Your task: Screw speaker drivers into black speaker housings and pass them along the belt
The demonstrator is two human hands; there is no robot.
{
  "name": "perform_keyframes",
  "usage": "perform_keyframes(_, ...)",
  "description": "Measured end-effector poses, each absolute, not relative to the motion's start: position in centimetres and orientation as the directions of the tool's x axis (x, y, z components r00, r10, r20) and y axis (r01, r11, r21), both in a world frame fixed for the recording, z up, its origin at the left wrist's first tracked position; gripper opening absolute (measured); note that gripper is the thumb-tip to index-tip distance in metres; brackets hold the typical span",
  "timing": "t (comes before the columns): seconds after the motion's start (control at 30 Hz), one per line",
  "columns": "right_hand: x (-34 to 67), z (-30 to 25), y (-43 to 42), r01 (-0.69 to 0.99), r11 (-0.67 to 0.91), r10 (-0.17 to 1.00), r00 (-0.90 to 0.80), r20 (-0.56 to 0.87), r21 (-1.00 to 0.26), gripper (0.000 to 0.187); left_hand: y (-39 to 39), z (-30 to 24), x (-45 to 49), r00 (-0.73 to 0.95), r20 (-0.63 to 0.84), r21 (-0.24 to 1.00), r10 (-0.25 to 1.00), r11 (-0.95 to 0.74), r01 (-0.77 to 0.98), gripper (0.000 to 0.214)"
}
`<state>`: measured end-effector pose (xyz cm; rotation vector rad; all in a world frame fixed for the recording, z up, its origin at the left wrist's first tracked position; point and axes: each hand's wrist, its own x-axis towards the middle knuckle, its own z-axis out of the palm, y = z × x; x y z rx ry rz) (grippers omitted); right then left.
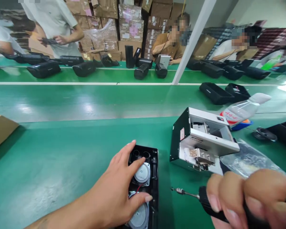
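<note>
My left hand point(116, 187) rests on an open black speaker housing point(153, 168), its fingers spread over the rim and inner parts. Two round speaker drivers sit inside, the upper one point(142, 173) under my fingers and the lower one point(139, 217) cut off by the frame's bottom edge. A red wire point(138, 188) runs between them. My right hand point(243, 194) grips a black electric screwdriver point(206, 200), whose metal bit points left, a little apart from the housing. A silver-and-black screw feeder point(200, 140) stands just beyond that hand.
A green workbench point(62, 152) lies under everything. A plastic bottle point(243, 109) and a clear bag point(250, 159) lie right of the feeder. A cardboard box point(0, 130) sits at the left edge. Black housings point(215, 93) line the belt beyond, with co-workers across it.
</note>
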<state>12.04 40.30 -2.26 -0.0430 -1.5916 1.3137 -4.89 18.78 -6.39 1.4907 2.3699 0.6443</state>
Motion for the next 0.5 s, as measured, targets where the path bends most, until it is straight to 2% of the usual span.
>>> perform_keyframes(0.1,9.0,-2.0,38.4,-0.554,0.296,0.614,-0.514,0.599,-0.778,0.034,19.2,-6.8,-4.7,-0.464,-0.023,0.560,0.885,0.396,0.728,0.076)
perform_keyframes(0.2,6.2,-1.6,36.8,-0.529,0.272,0.677,-0.488,0.550,-0.804,0.036,19.3,-7.5,-4.4,-0.470,0.001,0.601,0.883,0.375,0.706,0.073)
perform_keyframes(0.27,4.9,-1.8,36.4,-0.554,0.259,0.719,-0.435,0.541,-0.791,0.010,19.3,-7.9,-4.4,-0.456,0.031,0.605,0.889,0.347,0.717,0.070)
perform_keyframes(0.3,4.4,-2.0,36.3,-0.571,0.254,0.732,-0.414,0.541,-0.781,0.017,19.3,-8.1,-4.4,-0.452,0.043,0.605,0.891,0.337,0.722,0.069)
perform_keyframes(0.37,3.9,-2.6,36.3,-0.581,0.255,0.747,-0.390,0.539,-0.773,0.053,19.3,-8.2,-4.6,-0.450,0.053,0.605,0.891,0.330,0.725,0.071)
perform_keyframes(0.4,3.8,-3.0,36.3,-0.574,0.254,0.746,-0.396,0.536,-0.778,0.061,19.3,-8.3,-4.6,-0.450,0.047,0.604,0.892,0.333,0.724,0.072)
perform_keyframes(0.5,3.7,-4.0,36.5,-0.555,0.264,0.737,-0.412,0.536,-0.789,0.063,19.4,-8.4,-4.8,-0.442,0.036,0.601,0.896,0.334,0.726,0.075)
